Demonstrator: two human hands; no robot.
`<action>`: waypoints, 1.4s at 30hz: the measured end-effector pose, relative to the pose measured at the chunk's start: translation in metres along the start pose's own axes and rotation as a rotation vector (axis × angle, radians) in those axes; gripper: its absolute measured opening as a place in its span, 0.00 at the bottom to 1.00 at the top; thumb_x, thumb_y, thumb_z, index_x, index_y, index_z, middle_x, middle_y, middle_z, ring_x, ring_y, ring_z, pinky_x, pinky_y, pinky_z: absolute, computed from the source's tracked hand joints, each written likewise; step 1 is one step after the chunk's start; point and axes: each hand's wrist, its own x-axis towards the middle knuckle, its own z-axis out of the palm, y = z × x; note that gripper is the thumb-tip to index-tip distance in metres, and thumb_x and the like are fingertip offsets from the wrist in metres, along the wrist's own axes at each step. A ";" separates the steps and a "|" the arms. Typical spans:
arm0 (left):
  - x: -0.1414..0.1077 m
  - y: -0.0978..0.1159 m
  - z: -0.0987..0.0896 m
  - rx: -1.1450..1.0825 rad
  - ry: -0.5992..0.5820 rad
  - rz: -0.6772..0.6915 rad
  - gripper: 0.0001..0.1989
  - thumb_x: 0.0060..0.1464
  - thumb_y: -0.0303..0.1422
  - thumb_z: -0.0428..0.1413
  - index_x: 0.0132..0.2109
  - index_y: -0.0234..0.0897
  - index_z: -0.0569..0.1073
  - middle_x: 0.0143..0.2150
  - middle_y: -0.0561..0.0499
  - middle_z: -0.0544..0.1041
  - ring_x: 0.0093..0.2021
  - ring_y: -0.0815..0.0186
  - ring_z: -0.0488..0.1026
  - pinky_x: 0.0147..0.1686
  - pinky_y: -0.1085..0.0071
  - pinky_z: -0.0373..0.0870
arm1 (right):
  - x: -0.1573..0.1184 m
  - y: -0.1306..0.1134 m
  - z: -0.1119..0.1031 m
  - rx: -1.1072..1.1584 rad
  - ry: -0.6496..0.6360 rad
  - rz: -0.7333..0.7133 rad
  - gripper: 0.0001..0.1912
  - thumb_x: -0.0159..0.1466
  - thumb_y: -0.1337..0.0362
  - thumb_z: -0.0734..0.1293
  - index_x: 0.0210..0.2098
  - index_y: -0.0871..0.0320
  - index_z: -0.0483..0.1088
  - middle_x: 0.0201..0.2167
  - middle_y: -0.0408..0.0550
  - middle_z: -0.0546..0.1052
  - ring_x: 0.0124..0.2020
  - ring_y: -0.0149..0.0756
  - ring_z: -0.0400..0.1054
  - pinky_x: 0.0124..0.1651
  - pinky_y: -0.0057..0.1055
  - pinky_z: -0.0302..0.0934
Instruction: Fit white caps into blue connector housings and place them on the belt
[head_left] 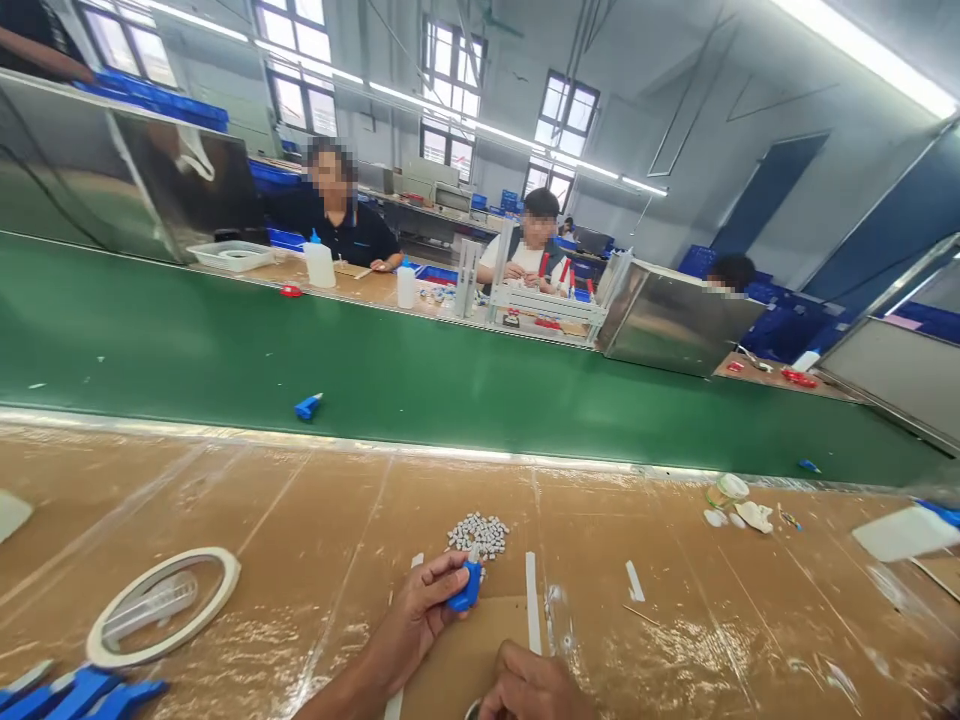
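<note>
Left hand holds blue piece, just on the near side of pile of small grey parts. Right hand nearer the wearer than pile, fingers curled. Tape roll left of pile. Green conveyor belt beyond pile, another blue piece on it.

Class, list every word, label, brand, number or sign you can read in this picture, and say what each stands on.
No text can be read anywhere.
Blue crates at the far right: pale patches, too small and blurred to tell whether they carry writing.
White bottles across the green belt: no readable label.
Blue piece in the left hand and tape roll: no readable marking.
</note>
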 end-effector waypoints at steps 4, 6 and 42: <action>-0.007 0.006 0.003 0.023 -0.020 0.001 0.22 0.32 0.41 0.74 0.34 0.33 0.81 0.27 0.51 0.77 0.26 0.71 0.71 0.24 0.78 0.67 | 0.001 -0.015 -0.009 0.046 0.066 0.050 0.22 0.68 0.48 0.62 0.29 0.56 0.76 0.26 0.43 0.71 0.23 0.31 0.65 0.23 0.25 0.56; -0.010 0.010 0.007 0.036 -0.013 -0.001 0.23 0.31 0.41 0.75 0.34 0.33 0.81 0.27 0.52 0.77 0.26 0.71 0.71 0.24 0.78 0.67 | 0.000 -0.018 -0.013 0.055 0.096 0.118 0.18 0.68 0.51 0.65 0.30 0.57 0.76 0.26 0.44 0.73 0.25 0.32 0.67 0.26 0.26 0.59; -0.024 0.001 0.021 -0.126 -0.151 -0.298 0.12 0.40 0.33 0.69 0.29 0.28 0.79 0.23 0.51 0.74 0.20 0.74 0.72 0.19 0.82 0.66 | 0.011 -0.019 -0.024 0.603 0.537 0.250 0.13 0.69 0.53 0.65 0.34 0.54 0.73 0.30 0.46 0.75 0.25 0.33 0.67 0.25 0.26 0.61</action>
